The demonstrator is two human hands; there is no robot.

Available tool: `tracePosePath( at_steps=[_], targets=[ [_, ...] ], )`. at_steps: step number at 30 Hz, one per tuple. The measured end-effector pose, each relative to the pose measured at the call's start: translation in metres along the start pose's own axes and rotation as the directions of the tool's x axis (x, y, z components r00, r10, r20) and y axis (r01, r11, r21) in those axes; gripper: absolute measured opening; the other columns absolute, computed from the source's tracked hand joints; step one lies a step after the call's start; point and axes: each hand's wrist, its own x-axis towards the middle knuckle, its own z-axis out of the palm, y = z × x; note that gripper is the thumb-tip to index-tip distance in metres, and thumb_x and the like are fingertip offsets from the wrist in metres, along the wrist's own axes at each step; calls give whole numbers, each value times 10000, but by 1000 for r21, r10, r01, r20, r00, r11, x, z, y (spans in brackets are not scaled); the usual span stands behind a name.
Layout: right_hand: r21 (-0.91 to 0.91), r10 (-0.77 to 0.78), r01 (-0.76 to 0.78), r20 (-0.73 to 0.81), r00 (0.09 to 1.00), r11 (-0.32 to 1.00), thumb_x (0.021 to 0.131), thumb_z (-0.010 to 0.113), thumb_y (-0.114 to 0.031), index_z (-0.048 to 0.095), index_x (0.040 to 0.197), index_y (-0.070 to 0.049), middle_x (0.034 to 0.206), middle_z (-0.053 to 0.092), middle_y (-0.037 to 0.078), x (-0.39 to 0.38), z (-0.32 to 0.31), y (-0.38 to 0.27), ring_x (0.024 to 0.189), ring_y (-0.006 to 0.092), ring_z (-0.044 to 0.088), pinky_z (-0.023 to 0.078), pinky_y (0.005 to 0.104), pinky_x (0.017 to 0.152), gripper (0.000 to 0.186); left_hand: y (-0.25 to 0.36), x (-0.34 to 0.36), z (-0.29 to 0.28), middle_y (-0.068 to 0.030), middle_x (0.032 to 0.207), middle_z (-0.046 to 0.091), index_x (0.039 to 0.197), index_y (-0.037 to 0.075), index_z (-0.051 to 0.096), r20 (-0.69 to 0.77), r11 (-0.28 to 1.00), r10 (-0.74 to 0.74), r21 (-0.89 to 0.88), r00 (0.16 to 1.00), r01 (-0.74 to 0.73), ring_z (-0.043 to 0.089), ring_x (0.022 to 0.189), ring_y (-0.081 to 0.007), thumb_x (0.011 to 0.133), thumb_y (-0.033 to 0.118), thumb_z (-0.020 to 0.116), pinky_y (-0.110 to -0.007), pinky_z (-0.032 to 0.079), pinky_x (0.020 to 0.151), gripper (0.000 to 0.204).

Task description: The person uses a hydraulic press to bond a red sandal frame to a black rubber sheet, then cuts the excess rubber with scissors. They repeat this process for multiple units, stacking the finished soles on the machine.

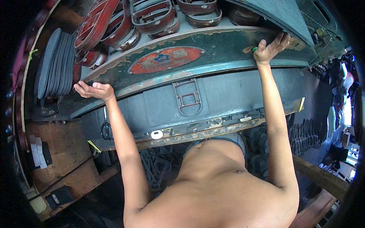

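Note:
My left hand [94,91] lies against the left end of a worn green press beam [228,49], its fingers stretched out and holding nothing. Toward the beam's other end, my right hand [270,48] is raised with its fingers extended, beside a small green button [254,49]; the palm partly hides the beam there. Below the beam, between my arms, a metal cutting die [198,99] with a rounded end and crossbars sits on a dark grey sheet [159,108]. Neither hand touches the die.
Several red cutting dies [154,17] crowd the top of the beam. At left stands a stack of dark sole-shaped pieces [57,64]. Scissors [106,129] hang near my left forearm. A white device [156,134] and scraps line the front ledge [182,138]. Cut-out sheet waste [310,133] hangs at right.

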Motion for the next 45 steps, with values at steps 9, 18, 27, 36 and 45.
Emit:
tracePosePath(
  at_steps=[9, 18, 27, 36, 45],
  targets=[
    [73, 0, -5, 66, 998, 997, 984, 479, -524, 296, 1572, -7, 1631, 239, 247, 4, -5, 0, 1532, 414, 154, 108, 582, 1219, 804, 8, 6, -13, -259, 1550, 347, 1469, -8, 404, 58, 999, -34, 44, 998, 31, 318, 1453, -440, 1067, 273, 305, -591, 253, 1173, 499],
    [127, 87, -106, 143, 986, 986, 934, 645, -298, 488, 1357, 83, 1557, 306, 273, 14, -27, -6, 1502, 448, 171, 79, 616, 1213, 590, 4, 27, -22, -198, 1365, 544, 1228, 22, 506, 57, 999, -37, 20, 998, 36, 460, 1342, -402, 1049, 201, 353, -570, 292, 1131, 296],
    [151, 34, -34, 0, 999, 988, 997, 498, -367, 483, 1377, 30, 1576, 299, 257, 11, -4, -4, 1520, 434, 134, 69, 633, 1213, 550, 1, 33, -14, -157, 1154, 586, 1130, 22, 515, -45, 998, -46, 38, 998, 47, 540, 1177, -348, 1019, 129, 384, -543, 352, 1090, 203],
    [126, 47, -47, 5, 999, 991, 1005, 466, -375, 478, 1384, 27, 1592, 280, 241, 12, -7, -6, 1527, 424, 108, 63, 623, 1217, 553, -1, 36, -13, -155, 1116, 580, 1105, 21, 512, -80, 999, -12, 31, 997, 14, 552, 1114, -329, 1015, 115, 384, -542, 392, 1062, 183],
    [161, 124, -127, 28, 992, 979, 996, 529, -375, 311, 1522, 44, 1618, 195, 261, -1, -10, 0, 1528, 422, 107, 53, 572, 1233, 707, 1, 36, -13, -160, 1116, 574, 1112, 23, 524, -84, 999, -36, 23, 996, 38, 540, 1119, -347, 1018, 145, 397, -537, 356, 1073, 199]
  ],
)
